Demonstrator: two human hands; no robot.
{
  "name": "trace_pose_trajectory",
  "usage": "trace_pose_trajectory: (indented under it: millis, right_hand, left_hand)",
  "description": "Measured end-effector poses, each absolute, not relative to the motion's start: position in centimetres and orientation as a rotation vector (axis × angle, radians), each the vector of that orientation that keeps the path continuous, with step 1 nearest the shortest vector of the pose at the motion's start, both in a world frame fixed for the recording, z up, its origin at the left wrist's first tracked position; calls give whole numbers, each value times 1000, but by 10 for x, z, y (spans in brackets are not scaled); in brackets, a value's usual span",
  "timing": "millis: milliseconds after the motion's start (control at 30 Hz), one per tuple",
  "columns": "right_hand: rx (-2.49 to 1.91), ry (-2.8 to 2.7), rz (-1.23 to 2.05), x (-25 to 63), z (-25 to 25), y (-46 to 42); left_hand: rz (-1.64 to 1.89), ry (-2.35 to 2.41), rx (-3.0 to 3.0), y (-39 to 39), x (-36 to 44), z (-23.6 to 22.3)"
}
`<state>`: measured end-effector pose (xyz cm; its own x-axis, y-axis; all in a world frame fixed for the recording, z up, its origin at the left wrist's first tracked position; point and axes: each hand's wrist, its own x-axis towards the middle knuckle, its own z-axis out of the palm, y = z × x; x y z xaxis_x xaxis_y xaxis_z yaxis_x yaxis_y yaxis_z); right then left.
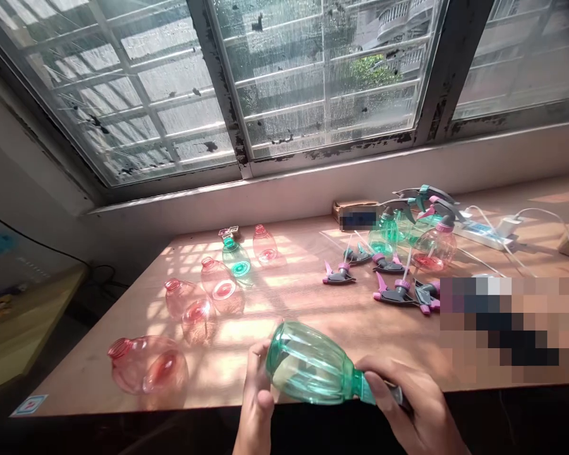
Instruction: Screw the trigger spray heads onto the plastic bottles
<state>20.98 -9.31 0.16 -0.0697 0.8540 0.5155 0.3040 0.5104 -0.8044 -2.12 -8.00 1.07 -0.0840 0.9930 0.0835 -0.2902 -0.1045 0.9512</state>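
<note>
A green see-through bottle (308, 363) lies on its side in both my hands at the near table edge. My left hand (257, 398) grips its wide base. At its neck, my right hand (408, 407) is closed round a dark spray head fitted there. Several empty pink bottles (146, 365) and one green bottle (236, 258) lie scattered to the left. Loose grey and pink spray heads (389, 292) lie to the right, behind them assembled spray bottles (434, 243).
The wooden table (308, 303) stands under a barred window. A small cardboard box (355, 213) sits at the back. A white power strip with cables (483, 235) lies at the far right. A blurred patch covers the near right.
</note>
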Motion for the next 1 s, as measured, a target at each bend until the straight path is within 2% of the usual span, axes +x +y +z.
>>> trace_pose_trajectory:
  millis: [67,133,300,467,633,767,1000]
  right_hand:
    - [-938,-1743,502,210,13,-105]
    - [-1002,-1622,547,208,23,-113]
    - [-1215,-1037,1059,209,32,-116]
    - [-1016,-790,1491,208,28,-107]
    - [-945,-864,1563,210,23,-98]
    - [-1052,-1005,1404,230,13,-102]
    - [-1642,-1202,441,295,20,-53]
  left_hand:
    - [1422,997,913,-80,-15,26]
    - [1400,1046,883,-80,-4,41]
    - [1465,1066,1123,-80,22,62]
    - [1702,1014,1335,-85,21,59]
    - [1770,1102,1425,-88,14,38]
    - [1546,1086,1302,-76,10,12]
    - [1363,1251,1244,-51,-8,-26]
